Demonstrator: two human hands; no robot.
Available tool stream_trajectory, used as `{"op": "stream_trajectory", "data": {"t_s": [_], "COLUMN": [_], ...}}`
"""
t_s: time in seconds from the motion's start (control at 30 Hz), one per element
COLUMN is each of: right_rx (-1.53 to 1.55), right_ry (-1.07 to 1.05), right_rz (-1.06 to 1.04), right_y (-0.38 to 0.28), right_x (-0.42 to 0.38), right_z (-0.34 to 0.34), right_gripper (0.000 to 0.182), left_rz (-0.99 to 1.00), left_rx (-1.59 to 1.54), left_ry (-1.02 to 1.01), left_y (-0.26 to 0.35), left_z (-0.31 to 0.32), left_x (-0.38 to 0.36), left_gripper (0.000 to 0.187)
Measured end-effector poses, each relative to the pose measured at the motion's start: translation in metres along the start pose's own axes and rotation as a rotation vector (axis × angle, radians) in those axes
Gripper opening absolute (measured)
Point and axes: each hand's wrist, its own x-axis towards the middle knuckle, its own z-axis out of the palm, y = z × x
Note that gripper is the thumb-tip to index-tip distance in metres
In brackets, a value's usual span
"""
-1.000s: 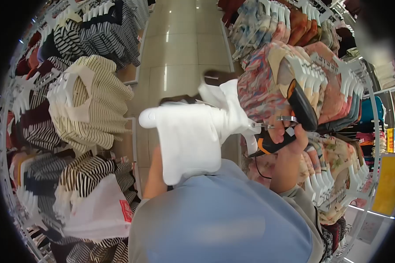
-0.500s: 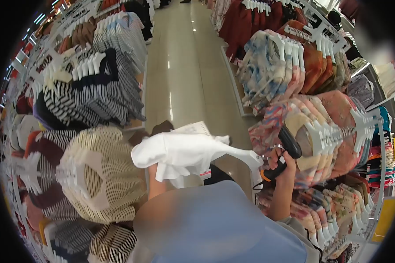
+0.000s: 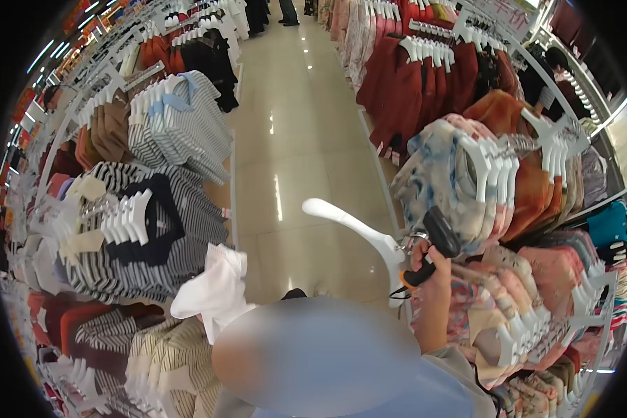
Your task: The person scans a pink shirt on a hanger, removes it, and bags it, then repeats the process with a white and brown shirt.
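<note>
My right hand (image 3: pixel 433 270) is closed around the grip of a black barcode scanner (image 3: pixel 442 233) with an orange accent. A bare white clothes hanger (image 3: pixel 352 224) sticks out to the left from the same hand, its metal hook by the fingers. On the left, a bunched white garment (image 3: pixel 212 296) hangs in the air, away from the hanger. It is on my left hand's side; the garment and a blurred patch hide that hand's fingers. A white sheet or pad (image 3: pixel 228 261) seems to show at the garment's top.
Racks of striped tops (image 3: pixel 111 244) line the left side. Patterned blouses (image 3: pixel 453 174) and dark red garments (image 3: pixel 418 90) hang on the right. A shiny tiled aisle (image 3: pixel 292 153) runs between them. A person's legs (image 3: pixel 288 12) show at the far end, and another person (image 3: pixel 547 70) is at upper right.
The white garment has come off the hanger and moved left and down. The hanger is now bare in my right hand. The view has shifted, showing more of the aisle ahead.
</note>
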Motion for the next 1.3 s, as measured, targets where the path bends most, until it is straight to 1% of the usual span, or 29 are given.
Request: {"op": "stream_trajectory", "data": {"t_s": [0.1,0.13,0.23,0.3,0.33,0.37,0.43,0.47,0.53,0.57,0.6,0.63,0.67,0.7,0.77,0.8,0.83,0.9,0.97,1.03,1.07,1.13,1.17,1.23,1.3], "right_rx": [-0.028,-0.033,-0.047,-0.005,-0.014,-0.020,0.026,0.036,0.024,0.013,-0.009,-0.018,-0.040,-0.056,0.008,-0.018,-0.043,0.002,0.021,0.067,0.092,0.126,0.119,0.094,-0.014], "right_ry": [-0.039,-0.037,-0.035,-0.108,-0.126,-0.128,-0.160,-0.153,-0.238,-0.262,-0.272,-0.262,-0.278,-0.293,-0.306,-0.245,-0.185,-0.157,-0.100,-0.122,-0.133,-0.155,-0.185,-0.245,-0.331], "right_rz": [0.007,0.004,0.029,0.019,0.008,0.003,0.077,0.105,0.198,0.265,0.306,0.306,0.339,0.375,0.362,0.331,0.300,0.312,0.384,0.403,0.416,0.419,0.409,0.389,0.390], "right_y": [0.009,0.012,0.018,0.020,0.023,0.026,0.031,0.033,0.033,0.034,0.034,0.037,0.042,0.047,0.055,0.057,0.060,0.064,0.070,0.078,0.082,0.089,0.093,0.103,0.106], "right_x": [0.049,0.065,0.115,0.149,0.168,0.188,0.228,0.249,0.292,0.313,0.333,0.352,0.372,0.389,0.421,0.437,0.453,0.487,0.521,0.557,0.577,0.624,0.648,0.697,0.748], "right_z": [0.020,0.031,0.055,0.083,0.093,0.102,0.121,0.132,0.154,0.161,0.173,0.179,0.184,0.190,0.204,0.207,0.210,0.214,0.217,0.216,0.217,0.225,0.230,0.238,0.249], "right_gripper": [0.026,0.026,0.026,0.028,0.031,0.031,0.032,0.030,0.028,0.028,0.028,0.028,0.027,0.027,0.023,0.022,0.021,0.020,0.021,0.021,0.020,0.019,0.019,0.020,0.022], "left_rz": [-0.047,-0.065,-0.105,-0.126,-0.137,-0.150,-0.102,-0.095,0.068,0.075,0.109,0.138,0.165,0.155,0.086,0.059,0.035,0.096,-0.023,-0.248,-0.255,-0.271,-0.269,-0.263,-0.276], "left_rx": [-0.014,-0.013,-0.008,-0.004,-0.002,0.000,-0.270,-0.270,0.134,0.126,0.167,0.209,-0.016,-0.016,0.246,0.321,0.537,0.559,0.529,0.423,0.430,0.216,0.226,-0.148,-0.176], "left_ry": [-0.019,-0.025,-0.053,-0.070,-0.076,-0.082,-0.164,-0.176,-0.223,-0.236,-0.203,-0.168,-0.206,-0.209,-0.360,-0.327,-0.283,-0.393,-0.414,-0.298,-0.294,0.043,0.048,0.094,0.125], "left_y": [0.011,0.011,0.000,0.008,0.025,0.035,0.123,0.139,0.159,0.169,0.177,0.186,0.237,0.243,0.253,0.287,0.317,0.319,0.333,0.331,0.330,0.344,0.354,0.393,0.430], "left_z": [-0.018,-0.014,-0.026,-0.026,-0.019,-0.031,-0.014,-0.027,-0.055,-0.065,-0.072,-0.078,-0.058,-0.064,-0.083,-0.071,-0.064,-0.075,-0.086,-0.110,-0.119,-0.134,-0.144,-0.154,-0.170], "left_x": [0.045,0.060,0.086,0.124,0.157,0.173,0.193,0.219,0.282,0.311,0.338,0.362,0.368,0.389,0.434,0.433,0.435,0.466,0.489,0.514,0.528,0.561,0.580,0.609,0.643], "left_gripper": [0.046,0.046,0.046,0.046,0.046,0.046,0.061,0.061,0.072,0.072,0.074,0.076,0.073,0.073,0.069,0.065,0.065,0.063,0.054,0.048,0.048,0.055,0.055,0.067,0.065]}}
